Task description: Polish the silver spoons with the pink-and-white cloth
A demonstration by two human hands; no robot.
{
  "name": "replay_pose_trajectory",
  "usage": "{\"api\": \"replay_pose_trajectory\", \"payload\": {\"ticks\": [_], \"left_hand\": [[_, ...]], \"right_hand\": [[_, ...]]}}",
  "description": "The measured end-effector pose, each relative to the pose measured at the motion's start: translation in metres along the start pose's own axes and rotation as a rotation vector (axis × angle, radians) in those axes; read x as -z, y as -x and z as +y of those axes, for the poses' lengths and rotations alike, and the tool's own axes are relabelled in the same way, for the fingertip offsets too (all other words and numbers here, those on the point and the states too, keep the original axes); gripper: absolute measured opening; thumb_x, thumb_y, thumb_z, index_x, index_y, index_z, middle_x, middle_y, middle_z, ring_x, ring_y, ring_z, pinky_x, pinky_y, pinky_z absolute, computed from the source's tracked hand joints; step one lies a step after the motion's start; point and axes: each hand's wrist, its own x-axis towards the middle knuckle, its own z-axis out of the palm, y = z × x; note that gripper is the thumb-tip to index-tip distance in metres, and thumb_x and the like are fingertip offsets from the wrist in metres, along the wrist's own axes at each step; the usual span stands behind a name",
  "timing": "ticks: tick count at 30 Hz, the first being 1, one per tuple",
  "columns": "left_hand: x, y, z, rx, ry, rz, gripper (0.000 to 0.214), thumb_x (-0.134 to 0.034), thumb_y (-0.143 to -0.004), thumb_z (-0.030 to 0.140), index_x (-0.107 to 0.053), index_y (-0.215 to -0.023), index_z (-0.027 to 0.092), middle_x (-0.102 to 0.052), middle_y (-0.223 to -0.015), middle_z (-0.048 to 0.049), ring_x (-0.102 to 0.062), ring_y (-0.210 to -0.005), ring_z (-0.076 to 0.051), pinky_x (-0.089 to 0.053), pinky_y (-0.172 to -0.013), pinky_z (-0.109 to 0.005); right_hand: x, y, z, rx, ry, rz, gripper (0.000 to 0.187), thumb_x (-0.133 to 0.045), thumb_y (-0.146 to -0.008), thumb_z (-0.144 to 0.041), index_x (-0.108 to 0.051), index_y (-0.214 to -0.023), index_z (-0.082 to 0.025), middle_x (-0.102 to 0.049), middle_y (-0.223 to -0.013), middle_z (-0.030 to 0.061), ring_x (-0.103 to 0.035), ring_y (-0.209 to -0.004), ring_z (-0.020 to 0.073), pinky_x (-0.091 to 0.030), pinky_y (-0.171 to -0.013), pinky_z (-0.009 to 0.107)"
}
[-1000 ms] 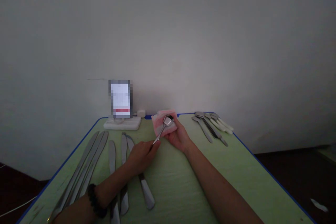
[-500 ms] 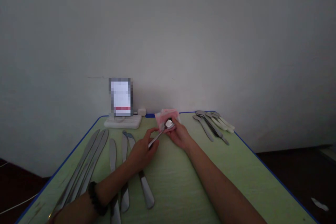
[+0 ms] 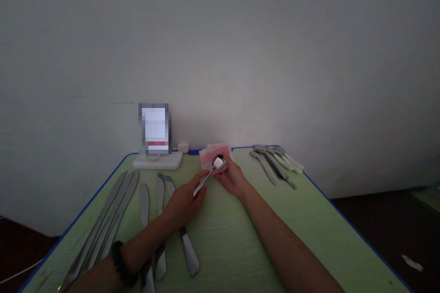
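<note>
My left hand is closed around the handle of a metal spoon, whose bowl points away from me. My right hand grips a pink and white cloth spread behind and under the spoon's bowl. The thumb of that hand lies at the bowl's right edge. Below my left forearm, several table knives lie on the green table, partly covered by the arm.
More long knives lie side by side at the left. Several spoons, some with pale handles, are grouped at the back right. A lit screen stands on a white base near the wall, beside a small white plug.
The view has shifted slightly, so everything sits a little further left. My right thumb has moved a bit on the spoon's bowl, which shows more fully now. Both hands keep their holds.
</note>
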Motion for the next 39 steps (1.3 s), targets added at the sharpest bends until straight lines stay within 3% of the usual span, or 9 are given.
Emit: {"api": "replay_pose_trajectory", "payload": {"ticks": [7,12,16,23,30,39], "left_hand": [[-0.0012,-0.0029,-0.0042,0.039,0.104,0.089,0.042,-0.036,-0.087,0.033,-0.048,-0.123,0.014,-0.066,-0.079,-0.0044,-0.058,-0.066,-0.018,-0.04,-0.062,-0.026],[0.0012,-0.0011,0.0003,0.047,0.139,0.066,0.048,-0.036,-0.087,0.031,-0.039,-0.132,0.017,-0.055,-0.059,0.0037,-0.05,-0.051,-0.015,-0.034,-0.052,-0.022],[0.0038,0.0,0.0036,0.02,0.121,0.038,0.049,-0.036,-0.087,0.03,-0.039,-0.134,0.02,-0.058,-0.064,0.0018,-0.052,-0.054,-0.015,-0.036,-0.056,-0.023],[0.0015,-0.0002,0.0016,0.02,0.017,-0.005,0.049,-0.035,-0.086,0.031,-0.045,-0.132,0.018,-0.056,-0.057,0.0017,-0.049,-0.052,-0.015,-0.033,-0.053,-0.022],[-0.0002,-0.0006,0.0007,0.046,-0.043,-0.024,0.048,-0.039,-0.084,0.029,-0.045,-0.131,0.02,-0.051,-0.053,0.0039,-0.046,-0.048,-0.014,-0.032,-0.052,-0.022],[0.003,-0.0012,-0.0003,0.028,0.162,0.084,0.05,-0.036,-0.088,0.033,-0.038,-0.135,0.016,-0.061,-0.07,-0.0006,-0.054,-0.059,-0.016,-0.04,-0.057,-0.023]], "right_hand": [[-0.0034,0.0072,-0.0043,-0.007,0.026,-0.155,0.038,-0.044,-0.087,-0.046,-0.062,-0.098,-0.015,-0.069,-0.089,0.0049,-0.063,-0.077,0.0155,-0.052,-0.067,0.027],[-0.0022,0.0081,-0.0062,-0.019,-0.032,-0.156,0.047,-0.034,-0.088,-0.052,-0.061,-0.1,-0.016,-0.07,-0.089,0.0052,-0.063,-0.079,0.0158,-0.051,-0.069,0.028],[-0.0018,0.0072,-0.0063,-0.01,-0.038,-0.141,0.046,-0.034,-0.088,-0.052,-0.061,-0.099,-0.016,-0.07,-0.087,0.0048,-0.063,-0.077,0.0153,-0.051,-0.067,0.027],[-0.0018,0.0035,-0.0003,0.016,0.118,-0.163,0.037,-0.05,-0.084,-0.046,-0.062,-0.097,-0.013,-0.069,-0.088,0.0068,-0.063,-0.073,0.0154,-0.051,-0.06,0.025],[-0.0011,0.0032,0.0021,0.01,0.127,-0.118,0.035,-0.053,-0.083,-0.044,-0.063,-0.094,-0.012,-0.069,-0.088,0.008,-0.064,-0.073,0.0151,-0.052,-0.062,0.026],[-0.0031,0.0062,-0.0022,-0.024,0.071,-0.128,0.037,-0.042,-0.088,-0.045,-0.064,-0.097,-0.015,-0.07,-0.09,0.0049,-0.064,-0.076,0.0145,-0.053,-0.066,0.027]]}}
